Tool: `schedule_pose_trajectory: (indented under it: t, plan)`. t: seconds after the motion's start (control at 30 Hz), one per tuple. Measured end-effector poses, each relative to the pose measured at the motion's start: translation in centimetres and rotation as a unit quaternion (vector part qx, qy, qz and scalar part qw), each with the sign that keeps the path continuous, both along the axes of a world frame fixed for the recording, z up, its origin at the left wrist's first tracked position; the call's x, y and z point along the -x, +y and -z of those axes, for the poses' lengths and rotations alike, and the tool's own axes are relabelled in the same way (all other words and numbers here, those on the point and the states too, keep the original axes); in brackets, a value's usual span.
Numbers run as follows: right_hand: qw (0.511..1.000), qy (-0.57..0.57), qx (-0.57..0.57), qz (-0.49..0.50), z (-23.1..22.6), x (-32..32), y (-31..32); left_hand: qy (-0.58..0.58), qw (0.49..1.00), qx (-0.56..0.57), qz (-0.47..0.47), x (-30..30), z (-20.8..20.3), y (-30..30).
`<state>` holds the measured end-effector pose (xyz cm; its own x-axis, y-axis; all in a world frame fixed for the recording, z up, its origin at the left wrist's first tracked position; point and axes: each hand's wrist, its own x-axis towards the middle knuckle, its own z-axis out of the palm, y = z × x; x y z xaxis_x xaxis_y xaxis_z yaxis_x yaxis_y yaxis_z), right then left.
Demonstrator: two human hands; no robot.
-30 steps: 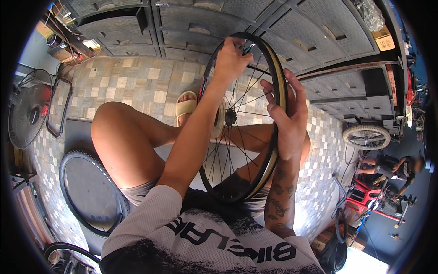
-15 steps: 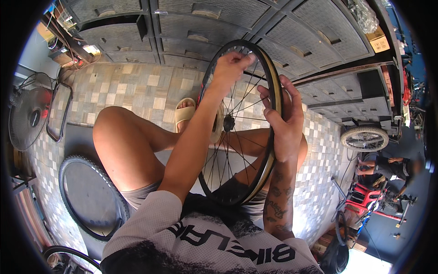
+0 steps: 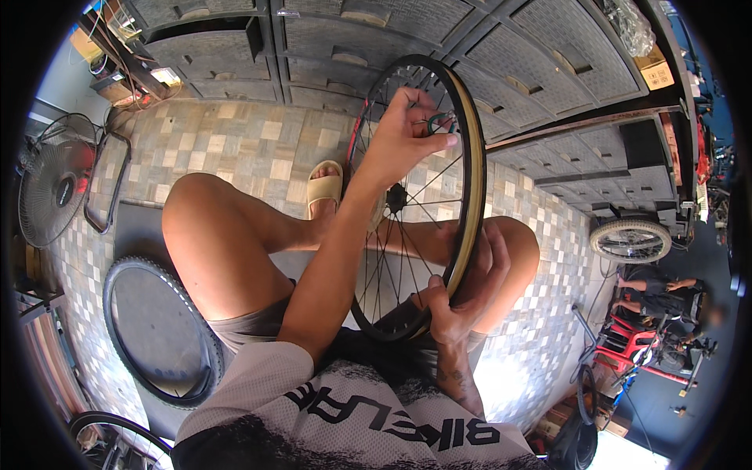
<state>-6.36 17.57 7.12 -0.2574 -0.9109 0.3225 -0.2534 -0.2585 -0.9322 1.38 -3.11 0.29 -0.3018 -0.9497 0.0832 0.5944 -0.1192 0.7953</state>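
Black spoked bicycle wheel: grip its near rim firmly with your right hand while your left hand pinches the small tool at the far spokes.

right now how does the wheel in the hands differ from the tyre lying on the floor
The wheel stands upright between the knees with bare rim, spokes and hub; the tyre lies flat on the floor, knobbly, with nothing inside it. The left hand and right hand hold the wheel; nobody touches the tyre. Both are round and black.
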Motion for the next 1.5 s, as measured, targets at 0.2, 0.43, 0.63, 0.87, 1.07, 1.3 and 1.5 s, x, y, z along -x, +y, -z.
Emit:
schedule_pose_trajectory:
  t: [0.2, 0.43, 0.63, 0.87, 1.07, 1.3, 1.5]
  plan:
    - [0.984, 0.092, -0.151, 0.024, -4.0, 1.3, -2.7, -0.022, 0.998, 0.024, 0.057, 0.4, -0.1, 1.1]
    - [0.986, 0.054, -0.154, 0.025, -4.2, 1.3, -5.3, 0.002, 0.998, 0.035, 0.052, -1.1, 1.0, 0.4]
    - [0.991, 0.034, -0.131, 0.001, -3.8, 1.5, -5.3, -0.153, 0.962, 0.214, -0.071, -2.0, 3.1, -1.8]
    - [0.991, -0.009, -0.134, 0.014, -3.4, 1.9, -4.8, -0.083, 0.988, 0.035, -0.127, -2.0, 6.3, -4.2]
    - [0.993, 0.015, -0.119, 0.002, -3.2, 1.6, -5.1, -0.002, 1.0, 0.0, -0.011, 1.2, 5.7, -5.8]
    - [0.992, 0.021, -0.127, 0.006, -3.4, 1.5, -5.1, 0.135, 0.989, -0.052, 0.0, 1.9, 5.4, -5.3]
    - [0.992, 0.015, -0.125, 0.004, -3.3, 1.7, -5.1, 0.146, 0.982, -0.07, 0.098, 0.9, 4.6, -5.6]
